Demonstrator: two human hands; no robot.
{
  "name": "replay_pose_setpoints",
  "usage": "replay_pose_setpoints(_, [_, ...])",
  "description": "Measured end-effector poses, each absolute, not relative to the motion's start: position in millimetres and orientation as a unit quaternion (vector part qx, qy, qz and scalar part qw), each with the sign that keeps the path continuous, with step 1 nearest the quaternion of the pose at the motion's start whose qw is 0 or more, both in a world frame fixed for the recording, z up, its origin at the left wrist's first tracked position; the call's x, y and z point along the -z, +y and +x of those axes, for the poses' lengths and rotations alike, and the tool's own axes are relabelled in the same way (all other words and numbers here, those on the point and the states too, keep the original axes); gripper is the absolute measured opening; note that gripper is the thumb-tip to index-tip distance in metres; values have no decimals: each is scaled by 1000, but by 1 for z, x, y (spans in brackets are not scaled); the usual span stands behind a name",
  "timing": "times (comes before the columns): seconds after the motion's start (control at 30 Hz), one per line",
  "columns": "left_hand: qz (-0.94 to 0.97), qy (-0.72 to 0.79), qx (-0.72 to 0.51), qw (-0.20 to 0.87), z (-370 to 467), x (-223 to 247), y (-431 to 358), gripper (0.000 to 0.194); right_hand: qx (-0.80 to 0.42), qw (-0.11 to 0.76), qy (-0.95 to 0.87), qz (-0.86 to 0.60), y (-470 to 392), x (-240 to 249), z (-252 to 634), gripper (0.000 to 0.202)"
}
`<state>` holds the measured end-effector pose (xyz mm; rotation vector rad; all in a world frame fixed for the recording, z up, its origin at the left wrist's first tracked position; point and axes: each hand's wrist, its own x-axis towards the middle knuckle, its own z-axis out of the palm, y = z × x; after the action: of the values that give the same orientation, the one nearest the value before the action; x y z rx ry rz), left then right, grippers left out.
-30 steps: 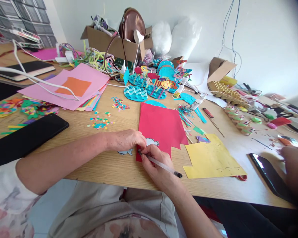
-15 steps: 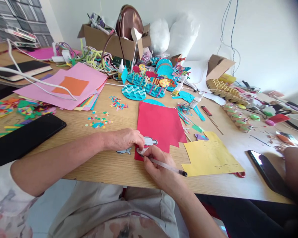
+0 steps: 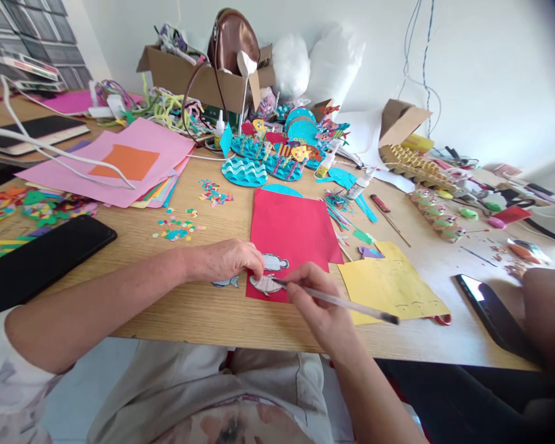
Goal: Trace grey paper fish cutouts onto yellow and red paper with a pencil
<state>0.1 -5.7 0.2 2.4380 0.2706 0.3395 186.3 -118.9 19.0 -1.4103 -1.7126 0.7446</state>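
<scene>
A sheet of red paper [image 3: 291, 222] lies before me, with a fish-shaped paper cutout [image 3: 264, 284] flat on its lower left corner. The bent fingertips of my left hand [image 3: 234, 259], drawn together, press on that cutout's upper left edge. In my right hand [image 3: 321, 305] is a clear-barrelled pen [image 3: 351, 303], its tip at the cutout's right end. Just above lies a second pale cutout [image 3: 275, 263] with a dark outline. A bluish fish cutout [image 3: 226, 282] rests on the table, partly beneath my left hand.
Yellow paper [image 3: 393, 283] lies right of the red sheet, with a phone [image 3: 494, 317] beyond it near another person's hand [image 3: 548, 314]. A black phone [image 3: 50, 256] sits left of my forearm. Confetti dots [image 3: 178, 228], glue bottles [image 3: 361, 184] and blue fish crafts [image 3: 245, 172] stand farther back.
My right hand has moved right with the pen, uncovering the fish cutout, which now lies flat on the red paper. My left hand stays at its edge. The view has shifted slightly.
</scene>
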Motion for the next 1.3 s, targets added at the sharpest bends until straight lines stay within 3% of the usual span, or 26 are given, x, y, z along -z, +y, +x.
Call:
replay_pose_setpoints(0.1, [931,102,-135,323,1,2,-5,30,-229,414,-669,-573,-120,-18,200,10])
replay_pose_setpoints(0.33, [939,99,-125,306,2,-2,-8,32,-113,330,-766,-540,-116,-3,215,17])
replay_pose_setpoints(0.5, [946,110,-111,285,3,-4,-10,32,-98,264,-795,-537,-112,2,218,25])
replay_pose_setpoints(0.7, [937,146,-106,298,2,-10,-17,33,-124,251,-793,-541,-109,3,216,27])
replay_pose_setpoints(1.07, [892,259,-118,351,7,-27,-25,18,-122,293,-777,-544,-111,10,217,27])
replay_pose_setpoints(1.3, [777,322,-176,511,7,-42,-23,26,-95,395,-737,-540,-108,5,223,23])
